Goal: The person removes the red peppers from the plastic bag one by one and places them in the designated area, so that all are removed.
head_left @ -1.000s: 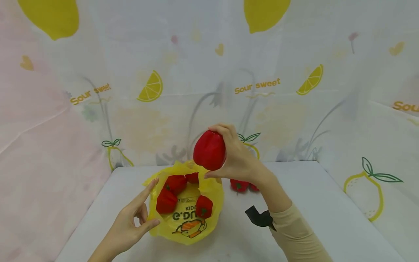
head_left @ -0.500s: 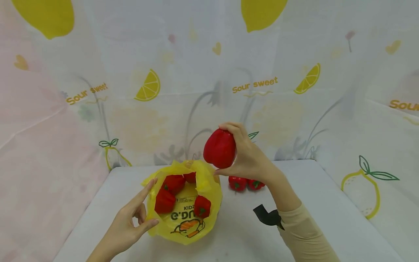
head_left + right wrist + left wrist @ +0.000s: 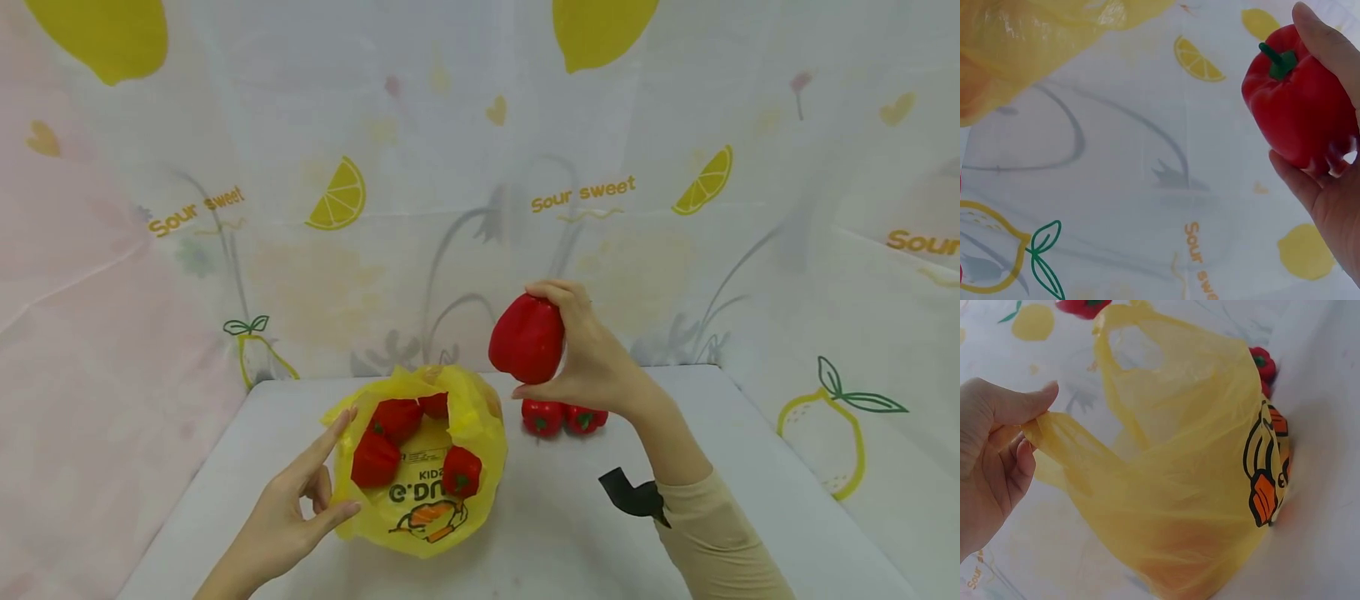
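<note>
My right hand (image 3: 596, 358) grips a red bell pepper (image 3: 527, 340) raised over the table, to the right of a yellow plastic bag (image 3: 405, 537). In the right wrist view the pepper (image 3: 1300, 103) shows a green stem, with thumb and fingers round its sides. At the bag's left rim, my left hand (image 3: 288, 500) pinches the plastic; the left wrist view shows this handle part (image 3: 1063, 434) between thumb and fingers. Inside the open-mouthed bag lie several red bell peppers (image 3: 377, 460), one of them (image 3: 461, 472) apart on the right.
Two more red bell peppers (image 3: 542, 418) sit side by side on the white table (image 3: 570, 533), behind and right of the bag. A lemon-print cloth (image 3: 450, 167) hangs behind the table and at both sides. A black strap (image 3: 633, 496) sticks out from the right sleeve.
My right hand has moved to the right with the bell pepper, away from above the bag's edge, uncovering the two peppers on the table. My left hand stays at the bag's rim.
</note>
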Action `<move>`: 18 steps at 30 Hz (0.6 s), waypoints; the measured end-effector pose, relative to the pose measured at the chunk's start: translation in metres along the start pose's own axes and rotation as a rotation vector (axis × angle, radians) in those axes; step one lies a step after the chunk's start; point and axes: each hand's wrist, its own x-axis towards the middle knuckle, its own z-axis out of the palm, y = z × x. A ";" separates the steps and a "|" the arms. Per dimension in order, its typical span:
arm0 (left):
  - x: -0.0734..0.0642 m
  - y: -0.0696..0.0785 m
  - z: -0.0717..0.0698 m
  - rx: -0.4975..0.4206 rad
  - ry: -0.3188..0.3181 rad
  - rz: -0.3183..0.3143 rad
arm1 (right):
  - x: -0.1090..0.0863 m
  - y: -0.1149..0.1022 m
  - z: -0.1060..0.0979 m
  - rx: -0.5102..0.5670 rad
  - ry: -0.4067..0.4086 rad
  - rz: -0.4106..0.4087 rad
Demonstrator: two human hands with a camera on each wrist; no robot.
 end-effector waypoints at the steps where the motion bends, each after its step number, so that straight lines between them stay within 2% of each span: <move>1: 0.000 0.000 0.000 0.000 0.001 0.000 | -0.001 0.000 -0.001 -0.001 0.001 0.002; 9: 0.001 -0.003 0.003 -0.010 0.030 0.030 | -0.013 0.006 -0.008 -0.020 -0.005 0.023; 18: 0.003 -0.003 0.002 -0.005 0.039 0.027 | -0.025 0.016 -0.010 -0.039 -0.012 0.024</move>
